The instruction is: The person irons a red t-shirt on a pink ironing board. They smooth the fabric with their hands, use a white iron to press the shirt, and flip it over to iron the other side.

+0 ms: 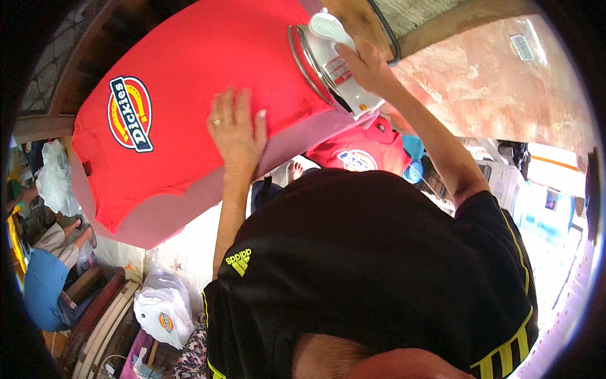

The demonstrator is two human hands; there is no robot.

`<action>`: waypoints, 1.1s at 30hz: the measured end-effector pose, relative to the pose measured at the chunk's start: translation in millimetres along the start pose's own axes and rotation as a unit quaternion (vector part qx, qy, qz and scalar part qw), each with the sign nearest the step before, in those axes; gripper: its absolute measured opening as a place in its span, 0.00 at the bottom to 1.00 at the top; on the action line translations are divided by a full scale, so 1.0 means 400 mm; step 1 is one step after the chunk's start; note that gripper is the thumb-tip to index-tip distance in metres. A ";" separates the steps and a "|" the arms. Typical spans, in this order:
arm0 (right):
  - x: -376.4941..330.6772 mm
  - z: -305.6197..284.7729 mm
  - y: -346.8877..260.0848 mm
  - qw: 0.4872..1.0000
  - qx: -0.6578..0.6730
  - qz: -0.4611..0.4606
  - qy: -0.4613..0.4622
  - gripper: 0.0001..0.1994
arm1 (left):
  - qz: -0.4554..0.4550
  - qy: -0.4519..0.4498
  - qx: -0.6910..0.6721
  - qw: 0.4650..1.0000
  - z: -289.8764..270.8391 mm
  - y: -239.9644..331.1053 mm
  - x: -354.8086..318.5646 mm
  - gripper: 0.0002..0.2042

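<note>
A red T-shirt (202, 54) with a round yellow, red and navy print lies spread over a pink-covered ironing board (290, 145). My left hand (238, 129) rests on the shirt near its front edge, palm down and fingers extended; a ring shows on one finger. At the right end of the shirt, my right hand (367, 68) is wrapped round the handle of a white and silver iron (344, 79). The iron stands against the cloth; its soleplate face is hidden. A clear cup-like part (328, 27) sits at the iron's far end.
Another red printed shirt (372, 148) hangs or lies below the board's right end. A white shirt in a plastic bag (163, 309) sits at lower left beside wooden boards (110, 322). Another person's blue-clothed part (44, 284) and a plastic bag (57, 180) are at far left.
</note>
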State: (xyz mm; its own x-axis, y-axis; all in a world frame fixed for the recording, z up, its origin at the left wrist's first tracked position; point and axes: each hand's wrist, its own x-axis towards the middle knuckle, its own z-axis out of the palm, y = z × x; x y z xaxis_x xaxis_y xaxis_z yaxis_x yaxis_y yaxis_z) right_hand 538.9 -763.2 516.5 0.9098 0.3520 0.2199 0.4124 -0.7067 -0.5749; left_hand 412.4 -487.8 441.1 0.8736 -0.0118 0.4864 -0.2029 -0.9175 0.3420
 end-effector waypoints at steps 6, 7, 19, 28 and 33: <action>0.399 0.053 -0.018 0.999 0.031 -0.028 -0.021 0.27 | -0.136 -0.044 0.150 0.978 -0.028 -0.066 -0.059 0.39; 0.467 0.070 -0.028 0.998 0.043 0.007 -0.045 0.26 | -0.145 -0.058 0.163 0.974 -0.031 -0.064 -0.064 0.40; 0.205 0.128 0.002 0.992 0.012 -0.125 -0.003 0.21 | -0.147 -0.062 0.169 0.973 -0.028 -0.078 -0.066 0.39; -0.058 -0.006 -0.074 0.988 0.035 -0.046 -0.141 0.19 | -0.157 -0.057 0.142 0.976 -0.025 -0.068 -0.060 0.39; 0.202 0.134 -0.121 0.978 -0.016 -0.151 -0.142 0.21 | -0.161 -0.044 0.149 0.975 -0.025 -0.079 -0.071 0.40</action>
State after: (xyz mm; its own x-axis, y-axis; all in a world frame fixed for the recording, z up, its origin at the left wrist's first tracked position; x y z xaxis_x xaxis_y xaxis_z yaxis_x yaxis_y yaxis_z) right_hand 590.0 -667.7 520.0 0.6984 0.7010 0.1447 0.6655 -0.5615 -0.4918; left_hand 389.7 -454.7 424.5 0.9081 0.2745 0.3163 0.2152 -0.9537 0.2100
